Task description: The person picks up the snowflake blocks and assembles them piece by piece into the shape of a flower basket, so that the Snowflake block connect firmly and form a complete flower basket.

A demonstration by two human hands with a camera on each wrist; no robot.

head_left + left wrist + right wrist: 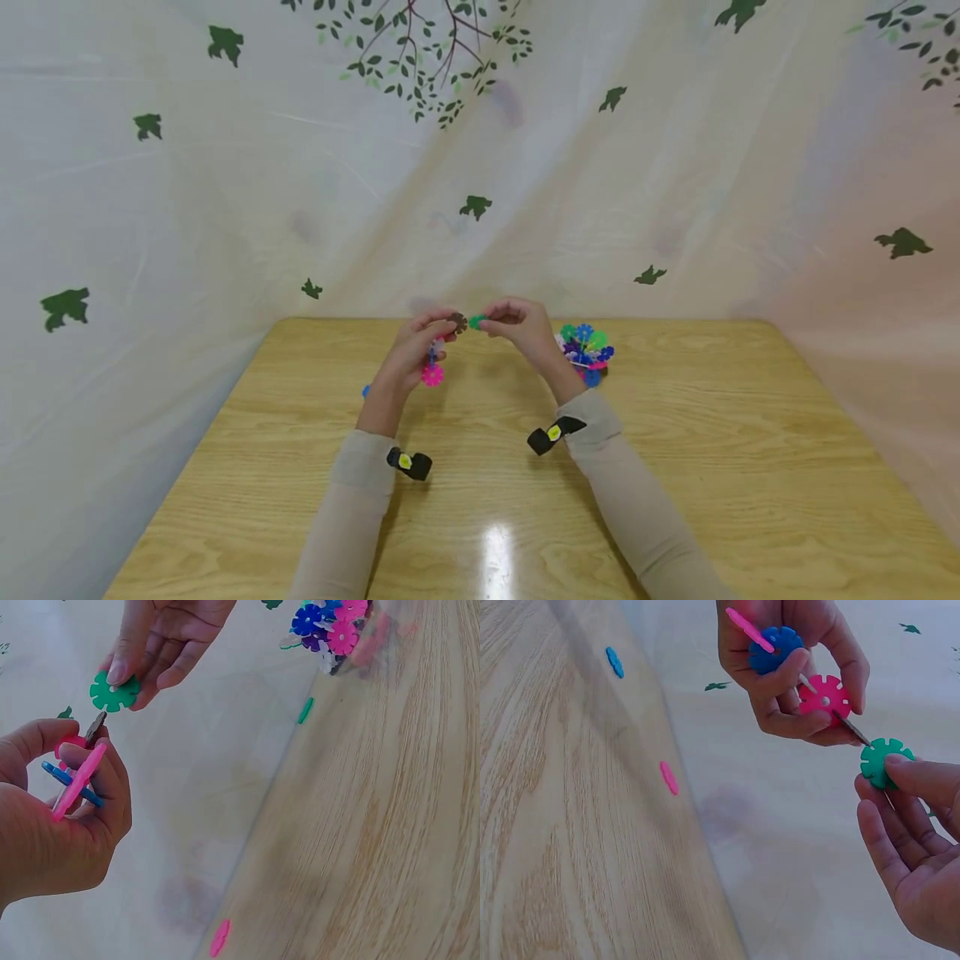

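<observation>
My left hand [405, 357] grips a small chain of notched plastic flower discs. In the right wrist view the chain shows a pink disc [829, 697], a blue disc [783, 643] and another pink disc [748, 630] seen edge-on. A brown disc [459, 323] sticks out from its end toward the right. Between thumb and fingers, my right hand [530, 332] pinches a green disc [879, 762]. The green disc's rim is close to the brown disc's edge; whether they touch I cannot tell. Fingers cover part of the chain.
A pile of multicoloured flower discs [587, 354] lies on the wooden table [495, 467], beyond my right wrist. Loose discs lie apart: blue [614, 662], pink [668, 778] and green [305, 710]. A printed curtain [562, 208] hangs behind the table's far edge.
</observation>
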